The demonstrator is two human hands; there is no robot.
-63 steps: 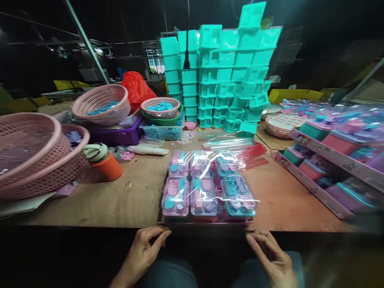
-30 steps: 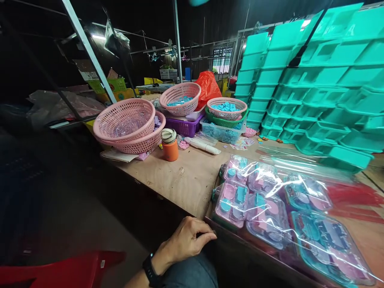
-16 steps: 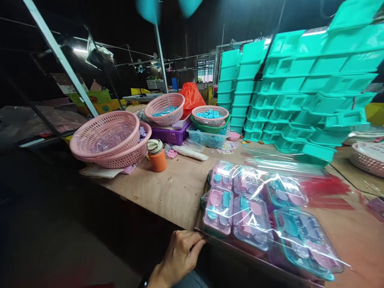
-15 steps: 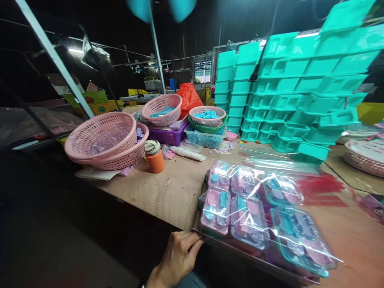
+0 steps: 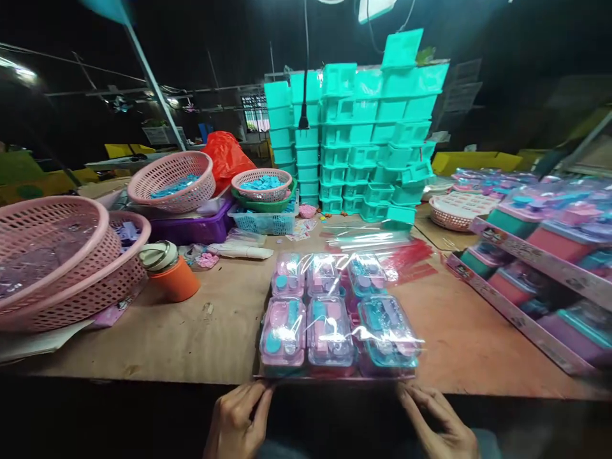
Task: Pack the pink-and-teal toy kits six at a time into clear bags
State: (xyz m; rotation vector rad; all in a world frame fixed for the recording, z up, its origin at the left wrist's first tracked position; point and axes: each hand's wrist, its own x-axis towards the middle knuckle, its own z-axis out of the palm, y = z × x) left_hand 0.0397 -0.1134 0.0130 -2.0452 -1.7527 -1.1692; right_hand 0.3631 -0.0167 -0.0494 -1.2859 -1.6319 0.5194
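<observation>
The pink tray (image 5: pixel 335 379) is sitting at the near edge of the desk (image 5: pixel 215 344), and six little boxes with see-through tops (image 5: pixel 284 328) are resting in it, in two rows of three. Shiny clear wrap (image 5: pixel 389 333) is lying over their tops. The tray is showing close to the middle of the view now, a bit toward 6 o'clock; half a second ago it was showing down at 4 o'clock.

The left hand (image 5: pixel 241 417) is pinching the tray's front corner at 7 o'clock, thumb and finger pressing together, just like before. The right hand (image 5: pixel 440 421) was out of sight then. Now it is showing too, and it is pinching the front corner at 5 o'clock. I cannot tell if the fingers are squeezing the wrap or the tray itself.

Going round the tray like a clock, a tall pile of turquoise bins (image 5: pixel 366 127) is standing at 12. More filled trays (image 5: pixel 549 264) are showing in a stack at 3. An orange cup (image 5: pixel 176 279) is standing at 9, and big pink baskets (image 5: pixel 95 290) are resting beyond it.
</observation>
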